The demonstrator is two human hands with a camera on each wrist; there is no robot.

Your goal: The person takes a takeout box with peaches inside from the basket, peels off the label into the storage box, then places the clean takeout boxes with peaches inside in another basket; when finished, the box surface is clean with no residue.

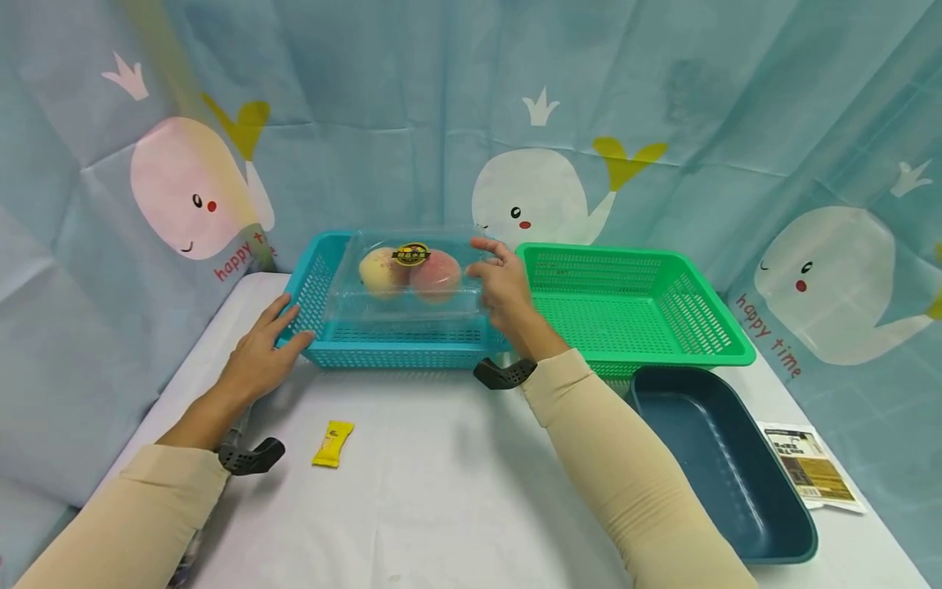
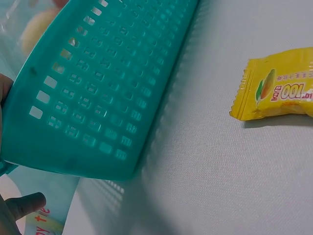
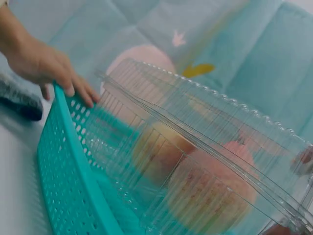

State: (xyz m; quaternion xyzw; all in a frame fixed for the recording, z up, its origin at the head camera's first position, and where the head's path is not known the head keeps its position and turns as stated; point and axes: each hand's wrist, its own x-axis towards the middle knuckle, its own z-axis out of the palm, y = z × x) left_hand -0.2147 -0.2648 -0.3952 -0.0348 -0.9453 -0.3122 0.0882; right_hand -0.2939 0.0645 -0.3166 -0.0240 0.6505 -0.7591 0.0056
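Observation:
My right hand [image 1: 506, 286] holds the right end of a clear plastic fruit box [image 1: 338, 286] with two peaches [image 1: 436, 276] inside and a black-and-gold label on its lid. The box is tilted over the blue plastic basket [image 1: 397, 357], partly inside its rim. In the right wrist view the ribbed clear box [image 3: 220, 105] shows the peaches [image 3: 210, 196] through its wall. At the basket's front left corner my left hand [image 1: 257, 356] rests on the rim with fingers spread. In the left wrist view only some of its fingers [image 2: 24, 205] show.
A yellow wrapped snack [image 1: 334, 444] lies on the white table before the basket. To the right stand a green basket [image 1: 596, 315] and a dark blue tub [image 1: 798, 523], with a printed packet [image 1: 813, 466] beyond. A whale-print curtain [image 1: 412, 106] hangs behind.

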